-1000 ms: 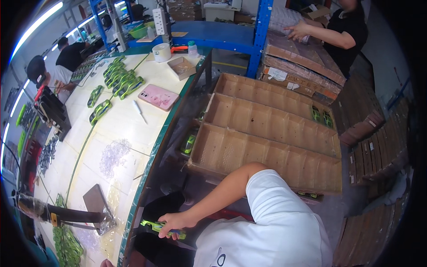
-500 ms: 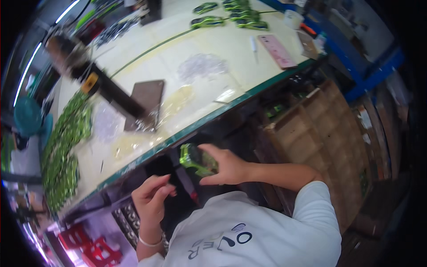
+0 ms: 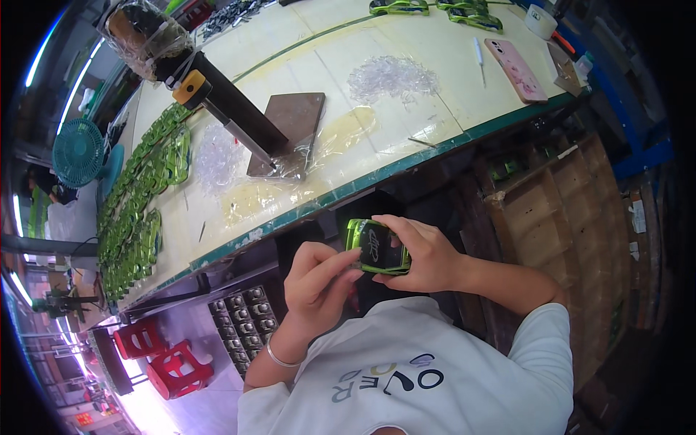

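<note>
My right hand [image 3: 426, 254] grips a bright green toy car body shell [image 3: 357, 230] by its right side, in front of my shirt. A black inner face with a pale mark is turned up toward me. At the shell's left edge is my left hand [image 3: 319, 284], its thumb and forefinger drawn together in a pinch. Those fingertips meet the shell's edge; whatever small piece they may hold is too hidden to make out. A bracelet circles my left wrist.
On the table [image 3: 341, 170] are a brown board [image 3: 293, 134] under a black upright tool [image 3: 235, 109], piles of clear bits [image 3: 391, 76], rows of green shells [image 3: 141, 210], a pink phone [image 3: 515, 70] and a thin white-handled tool [image 3: 479, 61]. Wooden trays [image 3: 573, 210] stand at right, red stools [image 3: 177, 368] below left.
My left hand has moved right and up to the shell's edge; before, it was apart from it. The shell has turned in my right hand, and the view has shifted.
</note>
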Demonstrator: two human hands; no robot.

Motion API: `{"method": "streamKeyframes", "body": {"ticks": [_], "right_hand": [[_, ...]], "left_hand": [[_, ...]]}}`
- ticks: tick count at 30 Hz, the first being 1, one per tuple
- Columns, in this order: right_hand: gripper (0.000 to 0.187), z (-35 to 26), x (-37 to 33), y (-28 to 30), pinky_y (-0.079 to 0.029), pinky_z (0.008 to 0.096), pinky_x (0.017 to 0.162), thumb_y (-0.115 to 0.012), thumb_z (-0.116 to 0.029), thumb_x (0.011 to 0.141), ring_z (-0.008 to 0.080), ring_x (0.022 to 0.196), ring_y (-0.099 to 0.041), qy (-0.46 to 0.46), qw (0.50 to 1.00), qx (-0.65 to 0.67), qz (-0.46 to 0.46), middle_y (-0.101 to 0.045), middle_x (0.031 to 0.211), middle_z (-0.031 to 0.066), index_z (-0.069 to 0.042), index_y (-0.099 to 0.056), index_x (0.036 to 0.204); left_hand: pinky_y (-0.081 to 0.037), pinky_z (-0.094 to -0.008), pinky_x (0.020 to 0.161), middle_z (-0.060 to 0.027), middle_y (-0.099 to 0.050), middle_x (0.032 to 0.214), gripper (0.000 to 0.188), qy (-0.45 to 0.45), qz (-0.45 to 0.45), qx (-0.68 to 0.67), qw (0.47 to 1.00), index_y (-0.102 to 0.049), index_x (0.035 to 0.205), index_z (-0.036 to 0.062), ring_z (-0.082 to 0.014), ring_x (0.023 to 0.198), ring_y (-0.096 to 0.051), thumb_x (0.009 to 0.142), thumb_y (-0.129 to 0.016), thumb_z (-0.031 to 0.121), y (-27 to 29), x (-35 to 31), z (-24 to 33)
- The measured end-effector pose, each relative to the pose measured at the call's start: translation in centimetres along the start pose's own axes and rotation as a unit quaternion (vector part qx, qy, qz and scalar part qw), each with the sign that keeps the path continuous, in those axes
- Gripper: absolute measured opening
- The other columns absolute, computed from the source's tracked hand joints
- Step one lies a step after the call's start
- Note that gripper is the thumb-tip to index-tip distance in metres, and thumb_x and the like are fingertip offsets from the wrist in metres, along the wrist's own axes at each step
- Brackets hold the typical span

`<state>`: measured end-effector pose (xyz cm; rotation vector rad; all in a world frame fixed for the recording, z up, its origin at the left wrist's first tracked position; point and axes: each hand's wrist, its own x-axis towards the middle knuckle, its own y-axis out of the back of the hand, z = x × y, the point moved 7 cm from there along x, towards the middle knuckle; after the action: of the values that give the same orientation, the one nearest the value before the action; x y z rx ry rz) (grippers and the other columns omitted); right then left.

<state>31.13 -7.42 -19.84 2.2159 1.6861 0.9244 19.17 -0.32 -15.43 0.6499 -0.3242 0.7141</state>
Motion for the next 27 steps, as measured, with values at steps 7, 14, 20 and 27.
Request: {"method": "streamKeyframes", "body": {"ticks": [7,14,20,27], "right_hand": [[0.066,-0.1,0.0,0.2,-0.046,0.0322,0.064,-0.071,-0.020,0.058,0.0241,0.074,-0.056,0.008,1.000,-0.016,0.004,-0.054,0.083,0.0106,-0.001,-0.040,0.113],[0.065,-0.3,0.1,0.3,-0.046,0.0324,0.063,-0.071,-0.020,0.057,0.0246,0.072,-0.055,0.023,0.999,-0.027,0.015,-0.053,0.081,0.0104,-0.001,-0.041,0.112],[0.063,-0.4,0.0,0.4,-0.046,0.0325,0.061,-0.070,-0.019,0.058,0.0253,0.071,-0.055,0.042,0.998,-0.038,0.029,-0.053,0.081,0.0110,-0.001,-0.042,0.111],[0.065,-0.2,-0.1,0.2,-0.047,0.0317,0.060,-0.072,-0.018,0.054,0.0243,0.069,-0.056,0.049,0.993,-0.107,0.016,-0.054,0.082,0.0118,0.001,-0.043,0.110]], "left_hand": [[-0.037,-0.0236,0.051,-0.0061,-0.048,0.069,0.030,-0.020,-0.002,0.027,0.999,-0.062,0.091,0.0002,-0.0153,0.059,-0.045,0.061,-0.066,-0.003,-0.1,0.0,-0.1],[-0.037,-0.0244,0.051,-0.0060,-0.047,0.069,0.031,-0.031,0.000,0.059,0.998,-0.062,0.090,0.0000,-0.0164,0.060,-0.045,0.060,-0.067,-0.003,0.1,0.0,0.3],[-0.036,-0.0271,0.050,-0.0057,-0.047,0.065,0.034,-0.086,-0.037,0.094,0.991,-0.061,0.091,0.0001,-0.0184,0.058,-0.044,0.058,-0.068,-0.002,0.0,0.5,1.2],[-0.036,-0.0278,0.049,-0.0057,-0.048,0.065,0.033,-0.078,-0.080,0.128,0.985,-0.061,0.090,0.0006,-0.0195,0.058,-0.045,0.058,-0.069,-0.001,0.0,0.8,1.0]]}}
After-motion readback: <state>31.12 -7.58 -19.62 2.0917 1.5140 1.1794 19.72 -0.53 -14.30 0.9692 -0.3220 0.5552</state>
